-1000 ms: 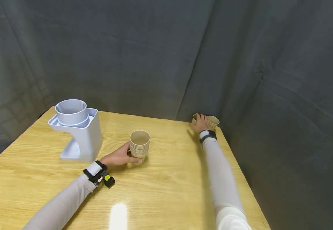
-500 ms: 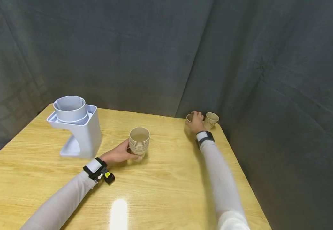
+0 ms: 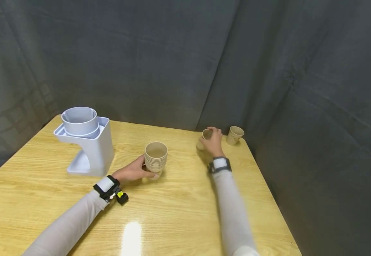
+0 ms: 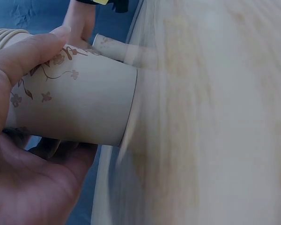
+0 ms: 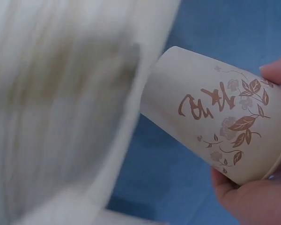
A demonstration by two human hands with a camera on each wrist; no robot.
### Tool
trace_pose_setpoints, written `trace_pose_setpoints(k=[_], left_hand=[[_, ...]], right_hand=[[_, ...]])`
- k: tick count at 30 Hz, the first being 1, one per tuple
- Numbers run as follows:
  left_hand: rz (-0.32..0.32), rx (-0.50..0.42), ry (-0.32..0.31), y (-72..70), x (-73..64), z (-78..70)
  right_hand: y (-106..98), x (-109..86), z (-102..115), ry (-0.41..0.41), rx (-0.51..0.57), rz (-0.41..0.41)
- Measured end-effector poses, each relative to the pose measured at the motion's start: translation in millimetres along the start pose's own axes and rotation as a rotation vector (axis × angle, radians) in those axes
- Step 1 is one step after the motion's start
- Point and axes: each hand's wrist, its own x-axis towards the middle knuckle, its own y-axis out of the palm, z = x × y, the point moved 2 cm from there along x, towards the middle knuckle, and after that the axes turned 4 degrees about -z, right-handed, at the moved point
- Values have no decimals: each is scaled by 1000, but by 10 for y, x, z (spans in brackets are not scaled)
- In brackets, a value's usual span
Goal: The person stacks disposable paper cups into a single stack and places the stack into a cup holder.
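My left hand (image 3: pixel 132 173) holds a stack of beige paper cups (image 3: pixel 155 159) upright near the middle of the table, fingers and thumb around its lower part. In the left wrist view, the lowest cup (image 4: pixel 84 96) shows a brown floral print, with the nested rims at the upper left. Towards the back right, my right hand (image 3: pixel 213 143) grips a single paper cup (image 3: pixel 206 134) near its rim. The right wrist view shows this cup (image 5: pixel 210 117) with brown flowers and lettering, its base close to the table.
Another paper cup (image 3: pixel 235 135) stands in the back right corner of the wooden table (image 3: pixel 179 213). At left is a white plastic stand (image 3: pixel 102 153) with a round, open-topped container (image 3: pixel 80 124) in it. Grey curtains (image 3: pixel 147 64) hang behind and along the right.
My right hand has moved left from the back right corner with one cup, away from the cup still standing there. The left hand keeps its hold on the stack, nearly still.
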Motion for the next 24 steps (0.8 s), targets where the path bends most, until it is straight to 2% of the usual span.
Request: trace_pose_setpoints(k=[6,11,17,21,24], left_hand=[[2,14,-13,2,-6,1],[-3,9,-5,-11,23,7],[-1,28,4,-18,40,39],[5,16,6,-19,53,57],[6,37,9,-23,70,47]], right_hand=[[-35,-174,466,-75,107,-8],[-123,-289,902,-200,176,-34],[-215,-457,1298,-337,292,-55],[-209,-585,1503,-409,354,-11],[-160,-671,1620,-477,339,44]])
